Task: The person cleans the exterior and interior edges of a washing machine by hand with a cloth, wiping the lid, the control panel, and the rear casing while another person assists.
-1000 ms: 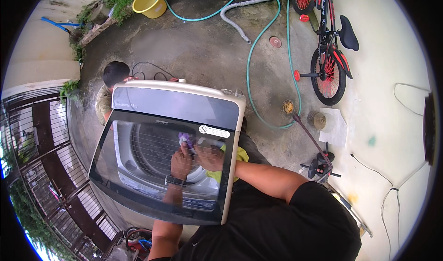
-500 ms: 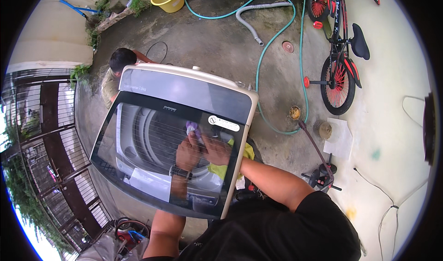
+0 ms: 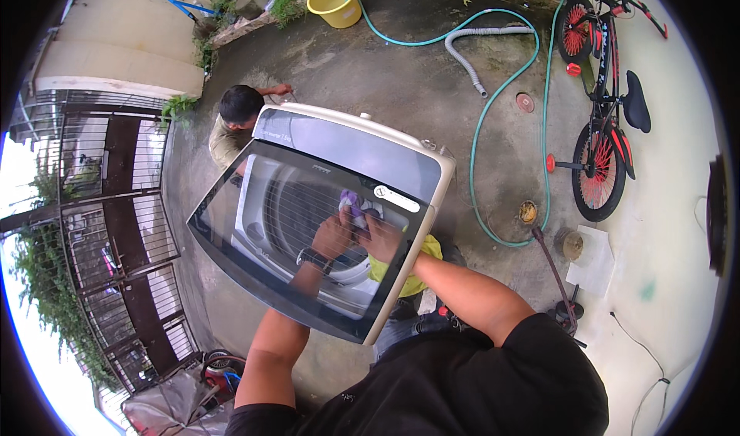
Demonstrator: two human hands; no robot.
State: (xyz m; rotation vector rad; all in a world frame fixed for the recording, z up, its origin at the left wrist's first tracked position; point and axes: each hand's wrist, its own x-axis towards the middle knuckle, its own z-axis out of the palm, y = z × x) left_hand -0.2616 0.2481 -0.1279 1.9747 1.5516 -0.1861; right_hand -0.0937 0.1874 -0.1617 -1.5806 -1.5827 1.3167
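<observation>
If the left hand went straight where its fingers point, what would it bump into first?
Probably the purple-and-white bundle just past the fingertips of the left hand. They might even be touching; depth is hard to judge through the see-through lid.

Concrete floor (image 3: 385, 81), teal hose (image 3: 547, 127), grey hose (image 3: 493, 30)

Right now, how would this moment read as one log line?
left hand: at purple-white cloth | right hand: same | grips: unclear | both: under glass lid | yellow cloth: near right hand
</observation>
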